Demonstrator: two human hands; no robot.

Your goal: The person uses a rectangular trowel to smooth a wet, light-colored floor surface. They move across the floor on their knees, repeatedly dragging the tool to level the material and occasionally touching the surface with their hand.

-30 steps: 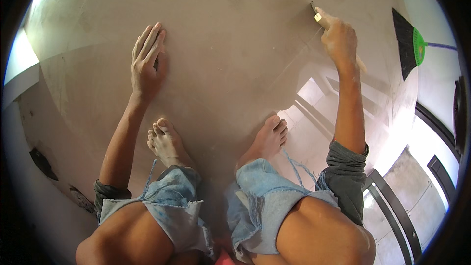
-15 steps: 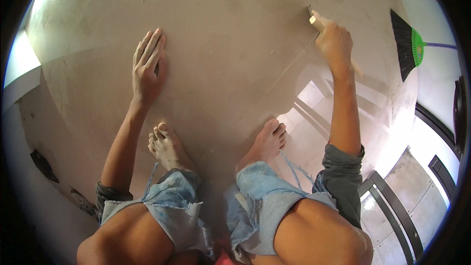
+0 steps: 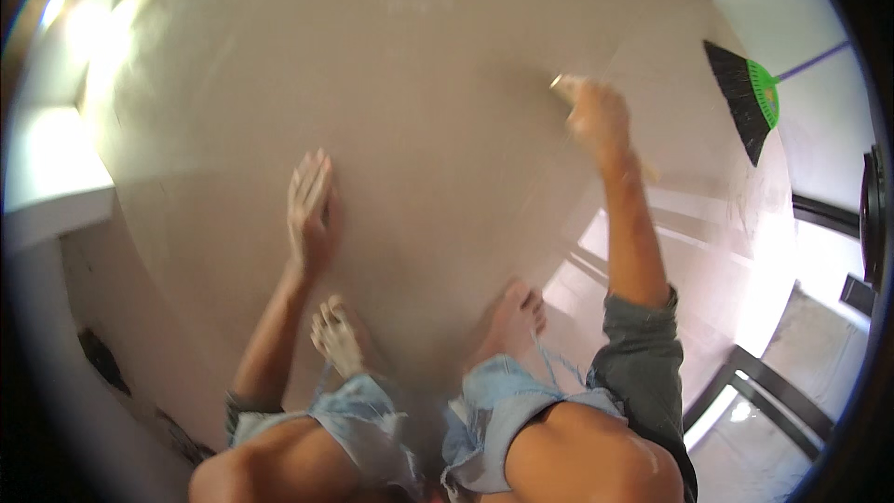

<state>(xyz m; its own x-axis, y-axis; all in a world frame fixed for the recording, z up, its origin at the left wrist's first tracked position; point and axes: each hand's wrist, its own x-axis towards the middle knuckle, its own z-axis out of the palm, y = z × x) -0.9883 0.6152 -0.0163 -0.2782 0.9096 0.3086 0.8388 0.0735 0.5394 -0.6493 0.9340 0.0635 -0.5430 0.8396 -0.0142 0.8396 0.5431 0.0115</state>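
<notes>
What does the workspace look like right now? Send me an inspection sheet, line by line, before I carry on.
Surface: floor, smooth and brownish, with bright reflections at right.
Job's things: pale-handled tool; its working tip is too blurred to tell.
Clutter: broom with black bristles, green head and purple handle, at far right.
Hands: left hand open, palm down, fingers together; right hand closed around the tool.
Cables: nothing seen.
Surroundings: bare feet nearer the camera than the hands; dark frame at lower right.
</notes>
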